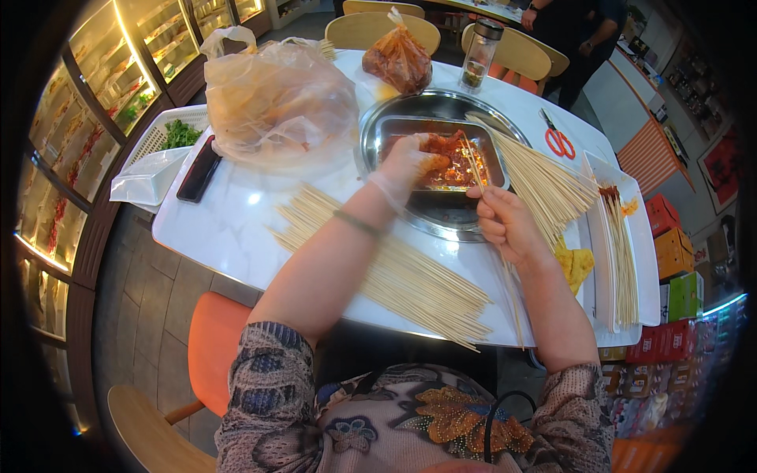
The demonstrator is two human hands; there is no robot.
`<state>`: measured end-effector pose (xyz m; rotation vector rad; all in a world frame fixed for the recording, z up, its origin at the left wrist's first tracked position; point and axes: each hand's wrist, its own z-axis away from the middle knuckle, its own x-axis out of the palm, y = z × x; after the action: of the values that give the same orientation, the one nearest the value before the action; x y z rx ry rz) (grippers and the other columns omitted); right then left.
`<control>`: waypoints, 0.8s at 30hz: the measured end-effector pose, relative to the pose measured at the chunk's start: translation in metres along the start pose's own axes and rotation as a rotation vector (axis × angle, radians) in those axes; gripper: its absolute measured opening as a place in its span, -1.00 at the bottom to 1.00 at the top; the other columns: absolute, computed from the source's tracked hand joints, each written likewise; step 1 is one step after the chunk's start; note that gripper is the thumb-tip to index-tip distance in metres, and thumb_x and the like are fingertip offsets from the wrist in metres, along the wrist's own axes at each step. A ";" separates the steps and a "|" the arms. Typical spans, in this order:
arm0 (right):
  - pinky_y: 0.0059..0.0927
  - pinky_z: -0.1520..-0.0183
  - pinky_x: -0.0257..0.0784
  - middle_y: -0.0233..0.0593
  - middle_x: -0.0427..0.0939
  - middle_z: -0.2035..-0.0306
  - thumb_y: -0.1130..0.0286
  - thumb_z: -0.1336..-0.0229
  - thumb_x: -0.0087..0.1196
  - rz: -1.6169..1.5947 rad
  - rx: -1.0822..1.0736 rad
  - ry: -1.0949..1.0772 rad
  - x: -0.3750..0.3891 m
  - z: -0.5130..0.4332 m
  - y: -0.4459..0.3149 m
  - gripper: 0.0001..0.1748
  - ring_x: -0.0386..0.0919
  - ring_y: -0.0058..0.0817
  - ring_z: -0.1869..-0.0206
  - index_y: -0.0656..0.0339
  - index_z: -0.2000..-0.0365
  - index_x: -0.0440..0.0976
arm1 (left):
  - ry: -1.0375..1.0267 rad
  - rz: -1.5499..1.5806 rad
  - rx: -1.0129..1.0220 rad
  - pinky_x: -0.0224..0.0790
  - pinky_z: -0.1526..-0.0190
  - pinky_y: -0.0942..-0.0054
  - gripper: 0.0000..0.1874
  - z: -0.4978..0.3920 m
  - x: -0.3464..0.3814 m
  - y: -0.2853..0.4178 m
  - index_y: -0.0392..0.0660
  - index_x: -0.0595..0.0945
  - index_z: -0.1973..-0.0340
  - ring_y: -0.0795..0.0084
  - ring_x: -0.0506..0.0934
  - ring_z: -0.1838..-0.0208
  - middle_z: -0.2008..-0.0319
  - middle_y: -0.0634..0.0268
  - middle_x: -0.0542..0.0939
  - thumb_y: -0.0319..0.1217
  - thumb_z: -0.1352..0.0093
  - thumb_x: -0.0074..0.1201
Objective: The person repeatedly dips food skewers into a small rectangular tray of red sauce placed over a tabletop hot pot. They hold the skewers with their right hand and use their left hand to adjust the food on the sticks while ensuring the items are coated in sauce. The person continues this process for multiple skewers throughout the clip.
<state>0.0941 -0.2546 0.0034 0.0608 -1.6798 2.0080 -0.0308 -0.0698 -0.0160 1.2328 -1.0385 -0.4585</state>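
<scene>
My left hand point(417, 159), in a clear plastic glove, pinches a red, sauce-coated piece of food point(446, 143) above a rectangular metal pan point(501, 168). Red oily sauce point(449, 177) covers the bottom of that pan, which sits on a large round steel tray point(437, 216). Thin bamboo skewers point(475, 162) are held in my bare right hand point(502, 222), their upper ends close to the food; whether they pierce it I cannot tell. Loose skewers point(426, 284) lie under my left forearm, and another fanned bundle point(535, 177) rests on the round tray's right rim.
At the right, a long white tray point(641, 260) holds skewers with red-coated ends point(609, 195). Red-handled scissors point(557, 139) and a yellow cloth point(573, 265) lie nearby. Farther back stand a large plastic bag point(278, 100), a tied bag of red food point(399, 59) and a glass bottle point(480, 56).
</scene>
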 end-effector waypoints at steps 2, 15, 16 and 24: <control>-0.79 0.68 -0.04 -0.54 0.29 0.54 0.32 -0.44 -0.12 0.002 -0.011 0.044 -0.001 0.000 -0.001 -0.73 0.08 -0.88 0.69 0.32 0.06 0.42 | 0.033 -0.099 -0.024 0.56 0.18 0.47 -0.63 -0.001 -0.004 0.002 -0.25 0.55 -0.06 0.42 0.65 0.22 0.19 0.22 0.65 -0.55 -0.32 0.10; -0.77 0.69 0.03 -0.48 0.36 0.53 0.45 -0.41 -0.17 0.096 0.113 -0.015 0.006 0.001 -0.003 -0.68 0.15 -0.86 0.70 0.42 -0.05 0.39 | 0.143 -0.028 -0.030 0.60 0.27 0.46 -0.73 0.008 -0.002 0.007 -0.16 0.56 -0.02 0.41 0.67 0.28 0.20 0.24 0.66 -0.47 -0.40 0.08; -0.77 0.70 0.03 -0.48 0.36 0.53 0.45 -0.41 -0.17 0.091 0.092 -0.037 0.011 0.005 -0.004 -0.68 0.15 -0.86 0.70 0.42 -0.05 0.39 | 0.145 -0.028 -0.022 0.60 0.27 0.46 -0.73 0.007 -0.004 0.006 -0.15 0.56 -0.02 0.41 0.67 0.28 0.20 0.24 0.66 -0.46 -0.40 0.08; -0.79 0.71 -0.03 -0.52 0.29 0.53 0.39 -0.43 -0.16 -0.053 0.143 -0.137 0.007 0.007 0.000 -0.67 0.10 -0.88 0.71 0.39 -0.05 0.40 | 0.119 -0.089 -0.001 0.58 0.29 0.49 -0.74 0.002 -0.004 0.001 -0.15 0.58 -0.02 0.48 0.64 0.32 0.22 0.29 0.64 -0.48 -0.41 0.06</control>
<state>0.0859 -0.2591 0.0071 0.2964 -1.5950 2.1231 -0.0346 -0.0681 -0.0167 1.2938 -0.8850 -0.4483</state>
